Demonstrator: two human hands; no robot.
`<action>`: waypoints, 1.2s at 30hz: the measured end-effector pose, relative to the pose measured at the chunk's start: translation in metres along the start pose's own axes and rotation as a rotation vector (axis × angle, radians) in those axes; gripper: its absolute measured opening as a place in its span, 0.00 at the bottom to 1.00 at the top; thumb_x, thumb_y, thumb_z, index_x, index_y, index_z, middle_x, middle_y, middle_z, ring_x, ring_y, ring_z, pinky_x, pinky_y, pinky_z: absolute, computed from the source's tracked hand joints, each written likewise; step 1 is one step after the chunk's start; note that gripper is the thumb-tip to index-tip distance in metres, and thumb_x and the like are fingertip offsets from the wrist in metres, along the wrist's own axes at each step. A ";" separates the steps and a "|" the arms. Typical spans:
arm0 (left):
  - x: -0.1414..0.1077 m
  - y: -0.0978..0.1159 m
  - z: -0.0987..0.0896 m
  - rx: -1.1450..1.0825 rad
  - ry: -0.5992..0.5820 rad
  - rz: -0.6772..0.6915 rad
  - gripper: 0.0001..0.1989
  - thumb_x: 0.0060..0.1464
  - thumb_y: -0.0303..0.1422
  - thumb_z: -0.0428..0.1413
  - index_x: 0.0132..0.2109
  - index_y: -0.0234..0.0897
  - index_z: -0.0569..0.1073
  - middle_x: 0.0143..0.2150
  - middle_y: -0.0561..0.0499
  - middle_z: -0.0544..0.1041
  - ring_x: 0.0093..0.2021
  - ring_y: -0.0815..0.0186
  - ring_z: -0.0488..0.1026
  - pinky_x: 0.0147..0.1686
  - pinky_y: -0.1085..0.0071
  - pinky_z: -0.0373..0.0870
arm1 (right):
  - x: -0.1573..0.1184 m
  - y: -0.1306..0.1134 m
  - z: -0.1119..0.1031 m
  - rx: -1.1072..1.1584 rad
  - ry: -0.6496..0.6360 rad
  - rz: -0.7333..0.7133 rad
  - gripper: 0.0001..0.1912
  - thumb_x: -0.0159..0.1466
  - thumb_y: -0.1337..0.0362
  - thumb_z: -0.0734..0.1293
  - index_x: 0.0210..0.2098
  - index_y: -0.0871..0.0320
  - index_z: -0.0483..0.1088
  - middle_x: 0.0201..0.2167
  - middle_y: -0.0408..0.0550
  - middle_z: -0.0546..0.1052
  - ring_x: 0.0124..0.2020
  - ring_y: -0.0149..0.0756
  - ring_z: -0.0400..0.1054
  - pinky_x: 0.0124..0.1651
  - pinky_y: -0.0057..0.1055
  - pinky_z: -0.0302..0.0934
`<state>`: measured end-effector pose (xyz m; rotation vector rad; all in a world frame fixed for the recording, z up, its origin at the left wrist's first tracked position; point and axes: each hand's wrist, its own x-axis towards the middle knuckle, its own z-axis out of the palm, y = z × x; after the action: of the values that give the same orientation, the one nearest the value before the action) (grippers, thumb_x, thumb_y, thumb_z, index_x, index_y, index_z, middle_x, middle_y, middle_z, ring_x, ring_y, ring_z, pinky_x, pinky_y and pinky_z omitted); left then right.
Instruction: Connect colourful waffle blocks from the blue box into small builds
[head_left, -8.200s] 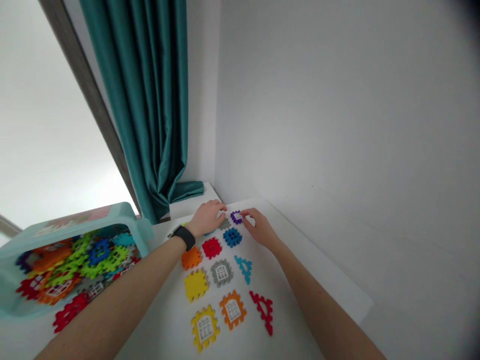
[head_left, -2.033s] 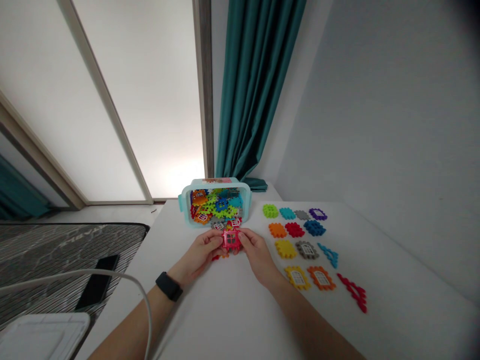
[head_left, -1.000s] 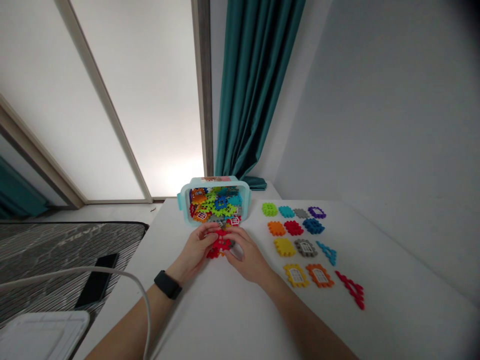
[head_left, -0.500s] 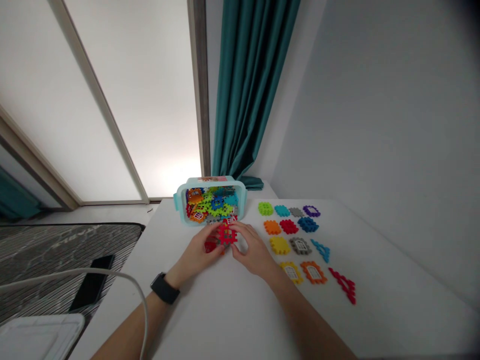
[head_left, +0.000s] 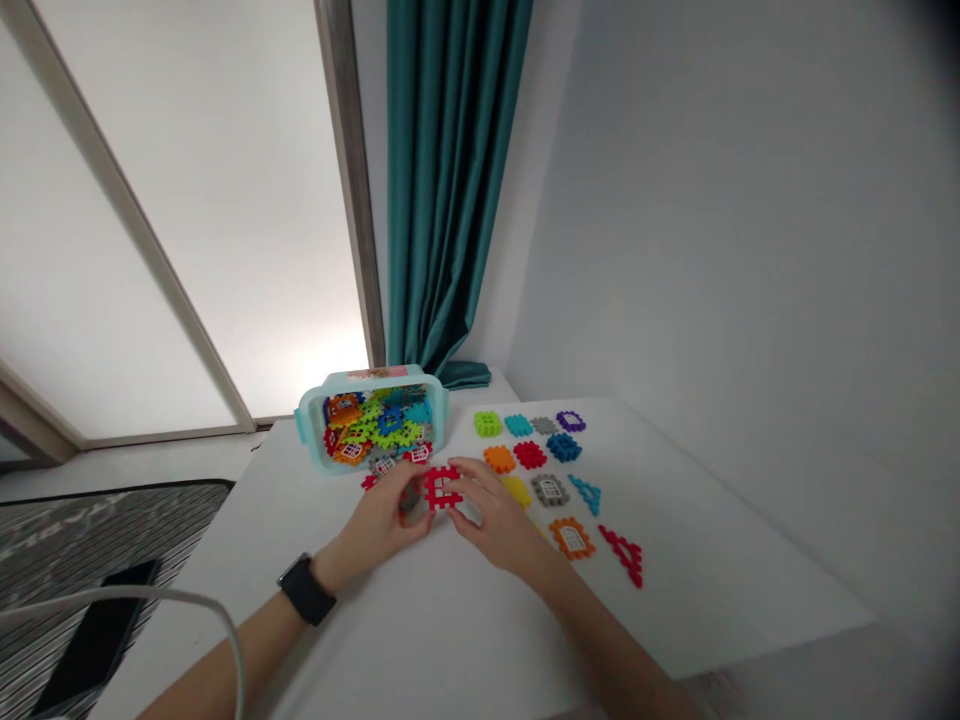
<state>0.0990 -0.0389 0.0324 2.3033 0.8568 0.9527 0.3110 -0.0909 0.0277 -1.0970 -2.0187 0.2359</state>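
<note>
A red interlocking building tile [head_left: 441, 488] with notched edges and a see-through middle is held up between my two hands, above the white table. My left hand [head_left: 386, 515], with a black watch on the wrist, has thumb and fingers closed on its left side. From the right, my right hand [head_left: 496, 520] pinches the same tile, fingers lying over its edge. Just beyond the hands, a light-blue plastic box [head_left: 306, 430] holds many mixed tiles. A few red and grey pieces lie by its front rim, partly hidden by my left hand.
Right of my hands, tiles lie in loose rows, among them an orange window tile [head_left: 571, 539], a grey window tile [head_left: 550, 490] and a red triangular piece [head_left: 622, 556]. A white cable [head_left: 180, 596] crosses the lower left. A teal curtain [head_left: 450, 200] hangs behind.
The view has swung right, so the table and box appear further left. The red tile stays in both hands and has turned to a slightly different angle.
</note>
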 end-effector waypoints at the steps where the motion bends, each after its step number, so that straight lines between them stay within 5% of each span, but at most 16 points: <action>1: 0.005 0.002 0.005 -0.002 -0.020 0.014 0.21 0.51 0.31 0.60 0.53 0.39 0.69 0.44 0.46 0.77 0.43 0.58 0.75 0.44 0.64 0.71 | -0.004 0.003 -0.006 -0.019 0.004 0.009 0.19 0.64 0.71 0.65 0.53 0.51 0.70 0.59 0.53 0.68 0.63 0.42 0.63 0.65 0.46 0.60; 11: 0.065 0.032 0.070 0.110 -0.113 0.056 0.17 0.51 0.33 0.59 0.49 0.37 0.68 0.44 0.45 0.75 0.45 0.56 0.73 0.46 0.61 0.69 | -0.028 0.058 -0.070 -0.253 0.024 0.007 0.17 0.61 0.70 0.67 0.50 0.54 0.71 0.54 0.54 0.74 0.59 0.48 0.63 0.64 0.54 0.56; 19: 0.110 0.024 0.097 0.220 -0.170 0.150 0.14 0.55 0.27 0.53 0.50 0.36 0.69 0.49 0.42 0.74 0.50 0.54 0.71 0.51 0.58 0.67 | -0.038 0.117 -0.109 -0.355 -0.020 0.059 0.16 0.61 0.70 0.68 0.49 0.55 0.71 0.53 0.54 0.75 0.59 0.47 0.64 0.62 0.52 0.57; 24: 0.127 0.016 0.101 0.347 -0.211 0.123 0.09 0.54 0.26 0.52 0.43 0.37 0.71 0.47 0.43 0.75 0.49 0.55 0.70 0.49 0.60 0.67 | -0.035 0.145 -0.116 -0.381 -0.050 0.107 0.18 0.60 0.71 0.68 0.50 0.55 0.72 0.53 0.54 0.75 0.58 0.47 0.64 0.63 0.52 0.56; 36: 0.144 0.014 0.119 0.485 -0.247 0.134 0.11 0.58 0.34 0.55 0.48 0.38 0.73 0.49 0.43 0.76 0.52 0.52 0.69 0.51 0.56 0.64 | -0.013 0.166 -0.116 -0.324 -0.185 0.073 0.19 0.57 0.73 0.67 0.47 0.53 0.73 0.51 0.50 0.77 0.54 0.47 0.67 0.62 0.50 0.57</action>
<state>0.2732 0.0292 0.0285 2.8462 0.9103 0.5297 0.5026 -0.0240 0.0131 -1.3943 -2.2372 0.0482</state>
